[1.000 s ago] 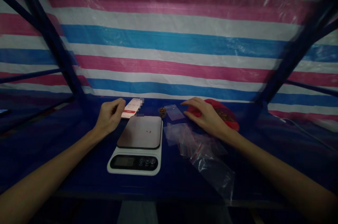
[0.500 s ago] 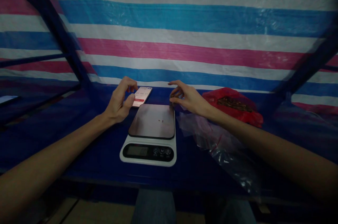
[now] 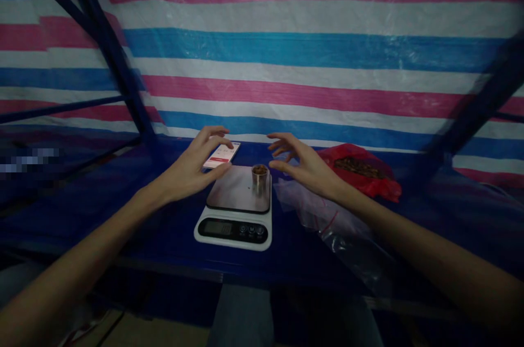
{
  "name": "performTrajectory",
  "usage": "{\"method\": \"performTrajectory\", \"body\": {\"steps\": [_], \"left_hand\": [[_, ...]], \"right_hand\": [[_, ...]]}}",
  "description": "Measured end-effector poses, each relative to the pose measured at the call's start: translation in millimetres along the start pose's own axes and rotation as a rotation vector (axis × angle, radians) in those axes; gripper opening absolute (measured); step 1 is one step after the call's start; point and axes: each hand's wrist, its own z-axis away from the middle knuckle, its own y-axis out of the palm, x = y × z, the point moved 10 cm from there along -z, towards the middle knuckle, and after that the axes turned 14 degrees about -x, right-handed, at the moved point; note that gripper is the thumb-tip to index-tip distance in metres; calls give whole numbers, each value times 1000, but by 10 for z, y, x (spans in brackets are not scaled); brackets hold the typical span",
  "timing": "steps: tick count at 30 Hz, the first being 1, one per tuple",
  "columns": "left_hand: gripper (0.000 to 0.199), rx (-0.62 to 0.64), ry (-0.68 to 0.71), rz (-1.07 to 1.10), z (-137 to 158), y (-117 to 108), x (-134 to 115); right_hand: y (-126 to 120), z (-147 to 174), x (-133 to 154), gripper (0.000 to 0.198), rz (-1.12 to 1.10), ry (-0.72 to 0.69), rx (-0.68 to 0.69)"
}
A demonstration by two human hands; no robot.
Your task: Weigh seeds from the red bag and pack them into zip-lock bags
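Note:
A small metal cup point(image 3: 259, 177) filled with brown bits stands upright on the right part of the plate of a white kitchen scale point(image 3: 233, 235). One tiny brown speck lies on the plate beside it. My right hand point(image 3: 297, 160) is just right of the cup, fingers apart, holding nothing. My left hand point(image 3: 200, 164) reaches over the plate's left edge with thumb and fingers spread, and nothing is in it. Partly behind its fingers lies a phone point(image 3: 221, 157) with a lit screen. The digits on the scale's display are too dim to read surely.
Right of the scale lie clear plastic zip bags point(image 3: 323, 210). Behind my right forearm is a red bag point(image 3: 379, 187) with brown pieces point(image 3: 358, 167) in it. Blue metal bars point(image 3: 137, 101) rise at both sides, and a striped sheet point(image 3: 286, 52) hangs behind the blue table point(image 3: 172, 243).
The metal cup now stands on the scale plate, and my right hand has opened beside it. My left hand has spread and shifted right. The camera view has tilted upward slightly.

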Motion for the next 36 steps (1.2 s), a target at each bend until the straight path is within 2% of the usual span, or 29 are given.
{"method": "performTrajectory", "body": {"steps": [2, 4, 7, 11, 15, 21, 25, 27, 31, 33, 36], "left_hand": [[54, 75, -5, -26, 242, -83, -245], [91, 137, 4, -68, 504, -109, -405], [121, 155, -31, -146, 765, -94, -345], [134, 200, -68, -161, 824, 34, -126], [136, 215, -55, -141, 685, 155, -114], [129, 239, -68, -97, 555, 397, -132], [125, 206, -55, -21, 364, 347, -200], [107, 100, -48, 23, 149, 203, -223], [56, -250, 56, 97, -327, -81, -167], [41, -359, 121, 101, -467, -56, -57], [32, -414, 137, 116, -522, 125, 170]], "right_hand": [[-210, 47, -105, 42, 47, 14, -112], [-329, 102, -180, 34, 109, 11, -179], [-326, 150, -227, 31, 176, -14, -181], [-259, 167, -259, 34, 221, -15, -150], [-257, 177, -274, 37, 234, -23, -142], [-362, 158, -307, 38, 218, -23, -204], [-461, 122, -258, 30, 208, -27, -254], [-496, 97, -211, 26, 220, -26, -249], [-588, 46, -184, 29, 252, -7, -239], [-597, 40, -225, 29, 254, -17, -190], [-613, 84, -344, 26, 286, -24, -85]]}}
